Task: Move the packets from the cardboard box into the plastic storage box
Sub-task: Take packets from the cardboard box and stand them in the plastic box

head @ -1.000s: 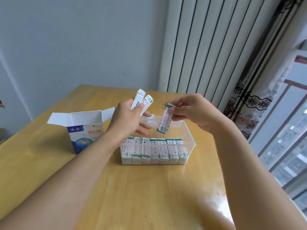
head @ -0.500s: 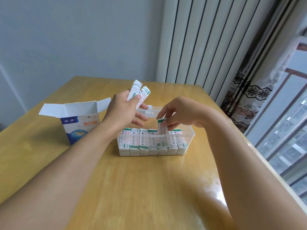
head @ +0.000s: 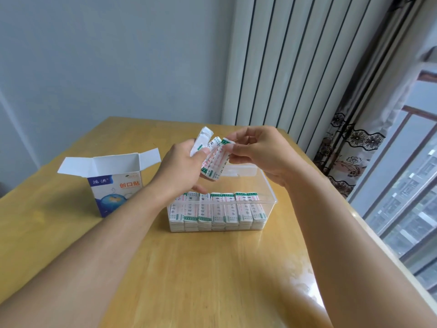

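Note:
An open white-and-blue cardboard box (head: 113,185) stands on the wooden table (head: 189,268), flaps up, left of a clear plastic storage box (head: 267,190). A row of several white packets with green bands (head: 220,210) fills the plastic box's near side. My left hand (head: 182,169) holds a few packets (head: 203,143) above the plastic box's far left part. My right hand (head: 257,150) pinches the top of one packet (head: 218,160) from that bunch, right beside my left thumb.
A white ribbed panel (head: 290,62) stands behind the table. A patterned curtain (head: 354,147) and a window (head: 406,181) lie to the right. The table's right edge runs close to the window.
My right hand set a packet down in the plastic box, then rose back up and took hold of another packet from the bunch in my left hand.

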`<action>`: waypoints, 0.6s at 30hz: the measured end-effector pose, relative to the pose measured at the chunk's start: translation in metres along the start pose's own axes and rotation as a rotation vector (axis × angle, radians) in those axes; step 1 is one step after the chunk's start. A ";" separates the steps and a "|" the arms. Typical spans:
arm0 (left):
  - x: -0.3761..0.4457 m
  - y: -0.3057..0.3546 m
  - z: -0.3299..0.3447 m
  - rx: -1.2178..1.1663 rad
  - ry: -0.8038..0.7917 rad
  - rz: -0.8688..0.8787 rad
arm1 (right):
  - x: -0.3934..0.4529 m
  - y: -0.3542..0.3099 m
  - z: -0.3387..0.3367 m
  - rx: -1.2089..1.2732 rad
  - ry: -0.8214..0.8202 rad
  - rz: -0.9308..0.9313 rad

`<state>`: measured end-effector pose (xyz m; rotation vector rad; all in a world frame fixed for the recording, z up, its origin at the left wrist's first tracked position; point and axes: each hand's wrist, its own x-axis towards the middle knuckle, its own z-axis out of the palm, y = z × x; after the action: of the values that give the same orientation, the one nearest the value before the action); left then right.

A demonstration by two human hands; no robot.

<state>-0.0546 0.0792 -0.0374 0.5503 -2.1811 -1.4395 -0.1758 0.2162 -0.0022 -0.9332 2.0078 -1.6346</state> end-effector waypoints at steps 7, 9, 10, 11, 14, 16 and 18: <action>-0.001 0.000 0.001 -0.220 -0.079 -0.066 | 0.002 0.005 0.010 0.078 0.064 -0.011; 0.000 0.000 0.002 -0.229 -0.082 -0.074 | 0.002 0.006 0.009 0.040 0.069 -0.011; 0.000 -0.001 0.002 -0.233 -0.086 -0.078 | 0.002 0.006 0.009 0.034 0.071 -0.013; 0.000 -0.001 0.002 -0.240 -0.089 -0.081 | 0.003 0.007 0.009 0.040 0.074 -0.016; 0.000 -0.002 0.002 -0.258 -0.087 -0.084 | 0.003 0.007 0.010 0.072 0.080 -0.017; 0.000 -0.002 0.002 -0.267 -0.090 -0.090 | 0.003 0.008 0.010 0.087 0.081 -0.011; 0.000 -0.002 0.002 -0.279 -0.088 -0.098 | 0.003 0.008 0.010 0.104 0.085 -0.005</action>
<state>-0.0556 0.0798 -0.0402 0.5074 -1.9930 -1.8149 -0.1734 0.2083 -0.0119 -0.8451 1.9553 -1.7910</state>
